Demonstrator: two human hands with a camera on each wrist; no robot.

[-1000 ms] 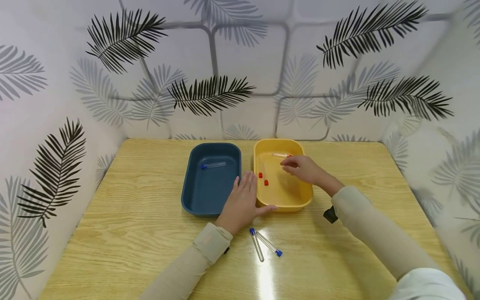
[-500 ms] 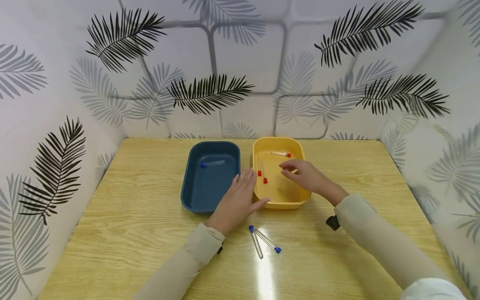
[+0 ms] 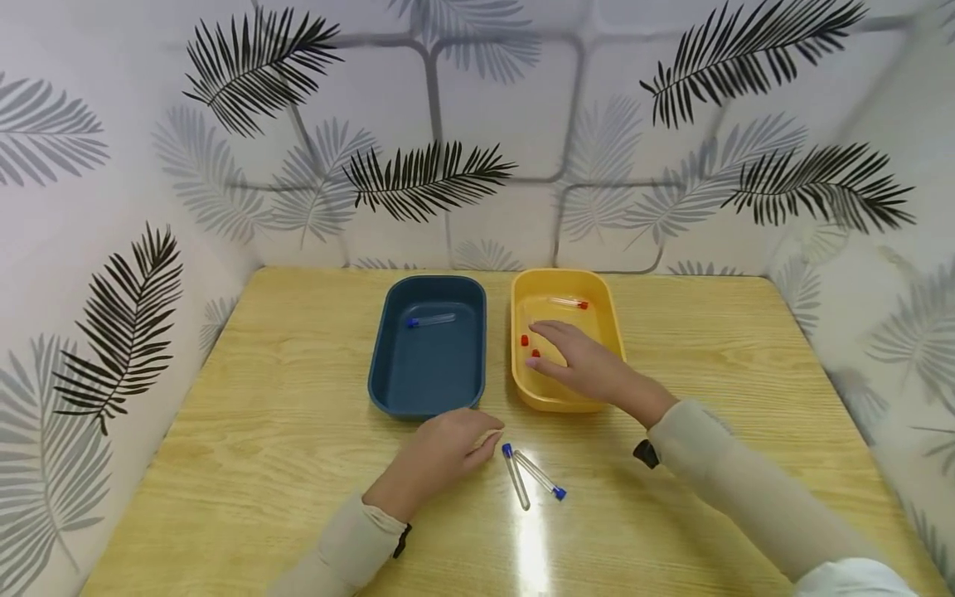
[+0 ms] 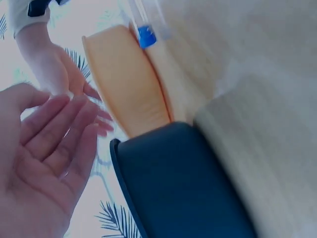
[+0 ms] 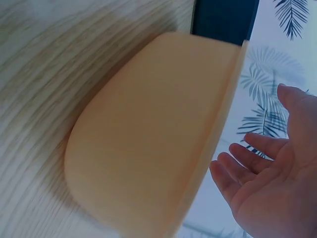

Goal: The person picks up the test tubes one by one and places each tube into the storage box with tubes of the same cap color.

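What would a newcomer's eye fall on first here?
Probably the yellow tray, right of the blue tray. The right hand hovers over it, near two red caps inside. Nearer the viewer, two blue-capped tubes lie on the table beside the left hand.

One wood-grain table (image 3: pixel 246 464), glare (image 3: pixel 532 547) streaking its near part; white walls (image 3: pixel 507 108) at back and both sides, printed with black fronds (image 3: pixel 430 181), paler grey fronds (image 3: pixel 318 178) and rounded grey lines (image 3: pixel 433 95).

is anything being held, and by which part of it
Nothing is held: left grip empty near a blue-capped tube, right grip empty over the yellow bin.
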